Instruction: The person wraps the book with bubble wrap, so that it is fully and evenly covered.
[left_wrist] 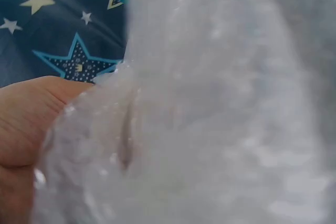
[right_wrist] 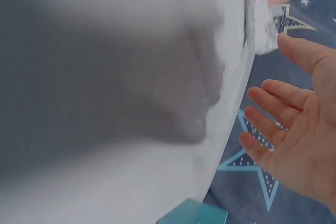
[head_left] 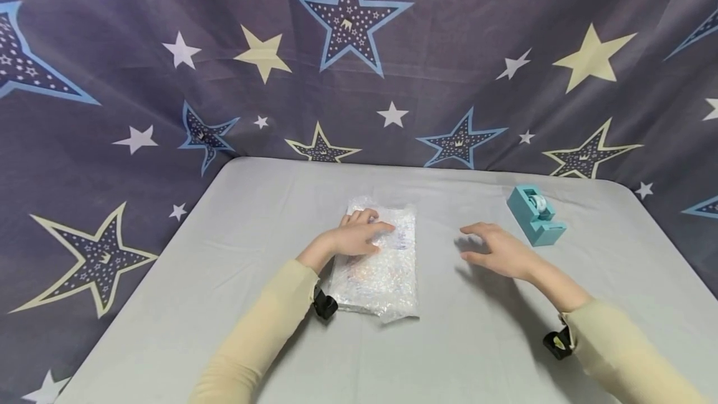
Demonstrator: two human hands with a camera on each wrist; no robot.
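Observation:
A flat rectangular package in bubble wrap [head_left: 387, 273] lies on the table, with blurred coloured marks showing through the clear plastic. My left hand [head_left: 356, 239] rests on its upper left part, fingers spread. Crinkled wrap [left_wrist: 220, 103] fills most of the left wrist view, and part of the left hand [left_wrist: 31, 114] shows at the left edge. To the right of the package, my right hand [head_left: 499, 251] hovers above the table, holding nothing. Its fingers look loosely bent and apart in the right wrist view, where the hand [right_wrist: 299, 124] faces the package's edge [right_wrist: 262, 19].
A teal tape dispenser [head_left: 535, 217] with a roll of tape stands at the right rear of the table, beyond my right hand. The table has a pale grey cloth [head_left: 269, 341]. A dark curtain with stars [head_left: 415, 30] hangs behind it.

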